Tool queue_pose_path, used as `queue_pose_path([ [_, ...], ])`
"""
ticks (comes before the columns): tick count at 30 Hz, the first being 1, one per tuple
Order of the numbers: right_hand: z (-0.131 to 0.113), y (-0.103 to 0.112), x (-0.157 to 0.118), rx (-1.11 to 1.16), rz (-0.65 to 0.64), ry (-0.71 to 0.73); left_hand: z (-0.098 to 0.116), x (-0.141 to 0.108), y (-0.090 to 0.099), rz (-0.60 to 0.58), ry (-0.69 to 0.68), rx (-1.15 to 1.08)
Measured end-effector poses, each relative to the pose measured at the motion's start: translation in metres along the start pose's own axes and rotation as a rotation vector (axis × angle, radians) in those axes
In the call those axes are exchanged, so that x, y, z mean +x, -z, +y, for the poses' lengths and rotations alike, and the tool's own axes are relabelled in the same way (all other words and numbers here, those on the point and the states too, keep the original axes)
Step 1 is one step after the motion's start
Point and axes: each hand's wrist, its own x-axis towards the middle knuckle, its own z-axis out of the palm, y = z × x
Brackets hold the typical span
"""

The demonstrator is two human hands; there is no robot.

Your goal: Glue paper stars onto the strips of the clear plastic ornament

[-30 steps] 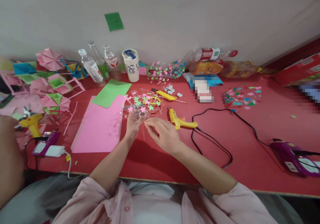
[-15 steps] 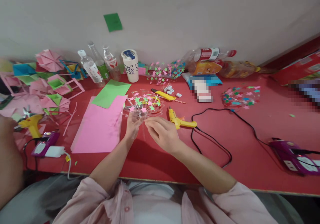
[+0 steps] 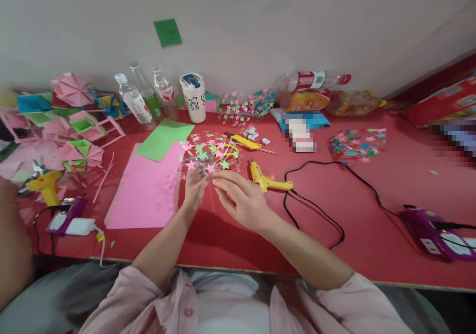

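Note:
My left hand (image 3: 194, 187) is closed on a clear plastic piece (image 3: 201, 151) covered with pink and green star stickers, held above the red table. The fingers of my right hand (image 3: 238, 195) are pinched together at the near edge of this piece, close to a pink star. What lies between those fingertips is too small to make out. Right of the hands lies a yellow glue gun (image 3: 269, 181) with a black cord. Behind them is a yellow utility knife (image 3: 243, 141). Pink paper sheets (image 3: 145, 190) and a green sheet (image 3: 165, 138) are on the left.
Bottles (image 3: 136, 103) and a white cup (image 3: 194, 98) stand along the wall. More star-covered clear plastic (image 3: 359, 145) lies at right. Purple power strips (image 3: 437, 232) sit at both sides. Folded paper crafts (image 3: 84, 125) and another glue gun (image 3: 46, 185) are left, near another person's arm (image 3: 15, 239).
My right hand has shifted slightly up and left, its fingertips now against the plastic piece's edge. The piece has tilted a little, and my left hand has moved slightly left.

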Motion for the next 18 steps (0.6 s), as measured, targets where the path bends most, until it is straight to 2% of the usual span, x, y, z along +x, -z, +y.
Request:
queue_pose_path([
  [3,-0.001,0.012,0.001,-0.029,0.078,0.081,-0.001,0.001,0.002,0.009,-0.022,0.011],
  [6,0.001,0.025,0.004,-0.077,0.179,0.078,-0.004,0.003,0.003,0.029,-0.049,0.017],
  [8,0.004,0.028,0.006,-0.096,0.123,0.032,-0.005,0.005,0.004,0.060,-0.063,0.002],
  [12,0.006,0.015,0.006,-0.185,-0.167,-0.037,-0.004,0.004,0.003,0.079,-0.066,-0.021],
  [14,0.005,0.004,0.002,-0.237,-0.194,-0.017,-0.002,0.003,0.002,0.059,-0.058,-0.015],
  [18,0.005,-0.007,-0.004,-0.265,-0.121,0.017,-0.001,0.001,-0.001,0.047,-0.033,-0.024],
])
